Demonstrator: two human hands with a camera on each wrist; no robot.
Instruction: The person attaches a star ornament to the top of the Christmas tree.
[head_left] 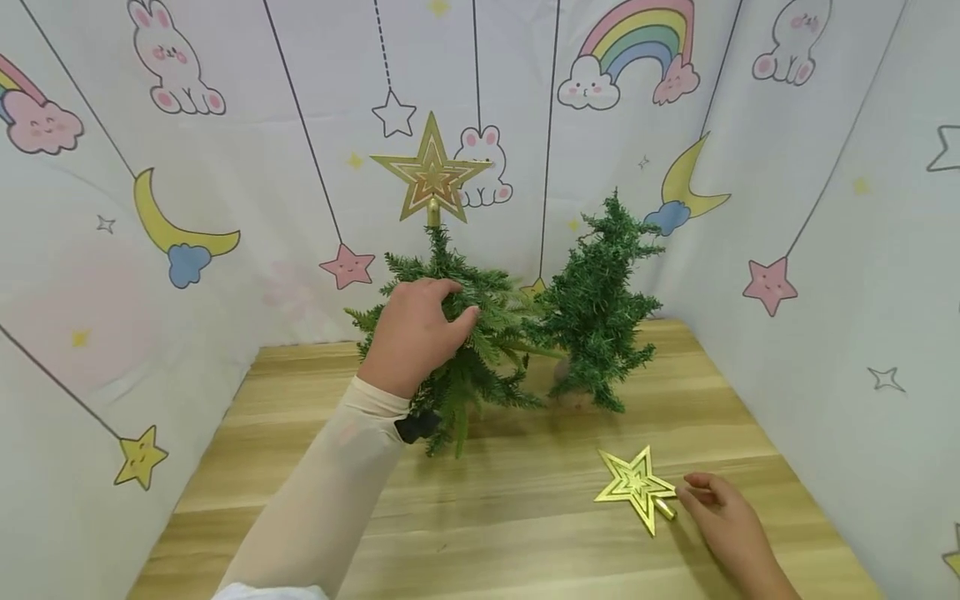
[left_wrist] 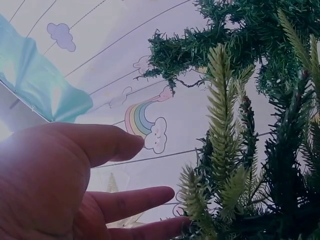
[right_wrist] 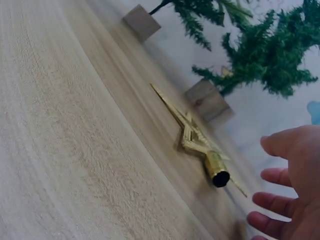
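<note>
A small Christmas tree with mixed green sprigs stands at the middle back, a gold star topper upright on its tip. In front of this tree is my left hand, thumb and fingers apart. The left wrist view shows the left hand beside the sprigs with nothing held; whether fingertips brush them I cannot tell. A second gold star topper lies flat on the table. My right hand is just right of it, fingers loosely bent, and in the right wrist view a gap separates them.
A second, darker green tree stands to the right of the first. Both trees have wooden block bases, such as this block. The wooden table is bordered by a patterned cloth backdrop behind and at both sides.
</note>
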